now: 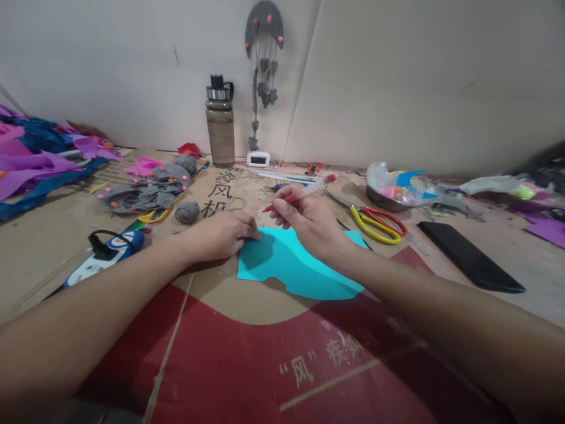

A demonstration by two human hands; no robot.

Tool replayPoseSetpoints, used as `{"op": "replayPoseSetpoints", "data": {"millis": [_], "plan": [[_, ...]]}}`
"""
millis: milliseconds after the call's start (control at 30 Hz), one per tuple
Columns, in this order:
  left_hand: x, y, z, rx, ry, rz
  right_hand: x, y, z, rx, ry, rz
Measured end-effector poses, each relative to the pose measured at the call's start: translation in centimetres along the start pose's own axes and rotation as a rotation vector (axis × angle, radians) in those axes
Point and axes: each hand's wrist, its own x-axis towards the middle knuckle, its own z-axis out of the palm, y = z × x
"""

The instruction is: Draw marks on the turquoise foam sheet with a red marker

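A turquoise sheet [309,277], paper or thin felt, lies on the cardboard with a curved notch cut into its near edge. At its upper left corner my left hand [225,235] presses down, fingers curled and close together. My right hand [313,224] is closed round a pen [318,184] with a clear barrel and red ends. Its red tip points left and sits above the sheet's far edge, apart from it. Just right of that hand rest scissors [375,227] with one yellow and one red handle.
A black phone [470,256] lies at right, near a bowl [384,197] of wrapped scraps. A water bottle [220,126] and a small white clock [258,159] stand by the wall. Grey yarn [188,212], felt pieces [145,191] and a power strip [106,256] are at left.
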Motion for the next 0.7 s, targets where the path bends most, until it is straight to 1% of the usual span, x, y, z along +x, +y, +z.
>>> {"op": "replayPoseSetpoints", "data": {"millis": [67,133,267,367,467,700], "plan": [[0.0,0.0,0.0,-0.002,0.002,-0.011,0.5,0.1,0.4,0.088,0.019,0.014],[0.0,0.0,0.0,-0.005,0.007,-0.015,0.6,0.7,0.8,0.105,0.044,0.035],[0.1,-0.3,0.2,-0.003,0.032,0.017,0.0,2.7,1.2,-0.088,0.047,0.051],[0.2,-0.3,0.3,-0.017,0.041,0.027,-0.4,3.8,1.2,-0.214,0.036,0.026],[0.3,-0.2,0.3,-0.026,0.057,0.025,-0.5,4.1,1.2,-0.254,0.015,0.011],[0.3,-0.4,0.6,-0.03,0.125,0.08,-0.5,4.4,1.3,-0.325,-0.045,0.007]]}}
